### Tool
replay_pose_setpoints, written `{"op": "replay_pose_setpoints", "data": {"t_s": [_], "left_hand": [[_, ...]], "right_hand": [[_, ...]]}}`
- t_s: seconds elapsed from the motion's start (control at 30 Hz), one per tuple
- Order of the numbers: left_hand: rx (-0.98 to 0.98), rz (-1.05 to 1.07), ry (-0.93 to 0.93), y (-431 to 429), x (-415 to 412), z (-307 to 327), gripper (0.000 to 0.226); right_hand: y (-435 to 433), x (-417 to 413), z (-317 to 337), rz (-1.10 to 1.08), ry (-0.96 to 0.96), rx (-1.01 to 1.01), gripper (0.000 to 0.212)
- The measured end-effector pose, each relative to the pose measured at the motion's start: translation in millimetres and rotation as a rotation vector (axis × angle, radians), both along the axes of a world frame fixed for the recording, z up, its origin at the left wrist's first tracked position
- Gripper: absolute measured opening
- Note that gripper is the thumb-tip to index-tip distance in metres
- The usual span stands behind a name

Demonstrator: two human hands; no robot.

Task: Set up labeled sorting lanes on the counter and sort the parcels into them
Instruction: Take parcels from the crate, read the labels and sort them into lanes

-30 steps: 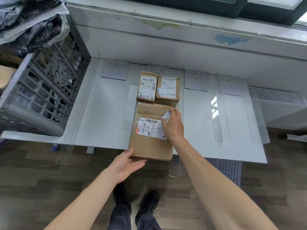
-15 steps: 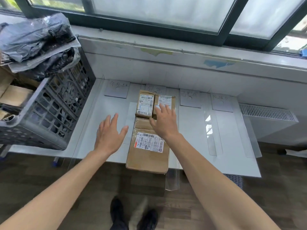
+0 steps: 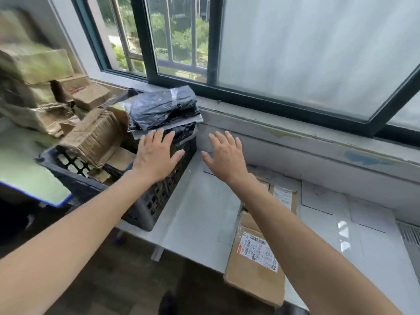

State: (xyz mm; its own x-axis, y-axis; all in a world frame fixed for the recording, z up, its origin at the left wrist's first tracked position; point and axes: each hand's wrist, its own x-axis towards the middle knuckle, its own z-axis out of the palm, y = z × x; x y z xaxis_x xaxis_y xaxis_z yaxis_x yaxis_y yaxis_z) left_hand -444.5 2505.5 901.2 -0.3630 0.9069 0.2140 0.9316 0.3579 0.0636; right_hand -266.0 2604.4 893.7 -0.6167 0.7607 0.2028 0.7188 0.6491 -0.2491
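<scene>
A dark plastic crate (image 3: pixel 150 201) stands at the counter's left end, heaped with cardboard boxes (image 3: pixel 95 137) and black and grey mailer bags (image 3: pixel 163 108). My left hand (image 3: pixel 156 153) hovers flat with spread fingers over the crate's right rim, just below the bags. My right hand (image 3: pixel 225 155) is open too, in the air above the white counter (image 3: pixel 200 210) beside the crate. A large brown parcel (image 3: pixel 254 262) with a white label lies in a lane, overhanging the front edge. A smaller labelled parcel (image 3: pixel 283 196) lies behind it, partly hidden by my right arm.
White label cards (image 3: pixel 318 196) lie along the back of the counter under the window sill. More crushed cardboard (image 3: pixel 34 64) is stacked at far left. A radiator grille (image 3: pixel 409 235) shows at the right edge. The wooden floor lies below the counter's front edge.
Both hands have left the parcels in the lane and moved up and left toward the crate. The view has swung left and upward, bringing the crate's contents and window into sight.
</scene>
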Motion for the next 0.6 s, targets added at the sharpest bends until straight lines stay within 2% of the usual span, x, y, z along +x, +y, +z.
{"op": "replay_pose_setpoints", "data": {"t_s": [0.27, 0.47, 0.6], "left_hand": [[0.051, 0.201, -0.083, -31.5, -157.9, 9.6, 0.069], [-0.018, 0.351, -0.216, -42.6, -230.9, -14.0, 0.075], [-0.116, 0.449, -0.317, -42.8, -271.9, -35.5, 0.088]], "right_hand": [[-20.9, -166.3, 11.8, 0.223, 0.001, 0.038, 0.061], [-38.4, -250.4, -4.3, 0.330, -0.008, 0.010, 0.059], [-45.7, -281.0, -12.8, 0.372, -0.037, -0.018, 0.058]]}}
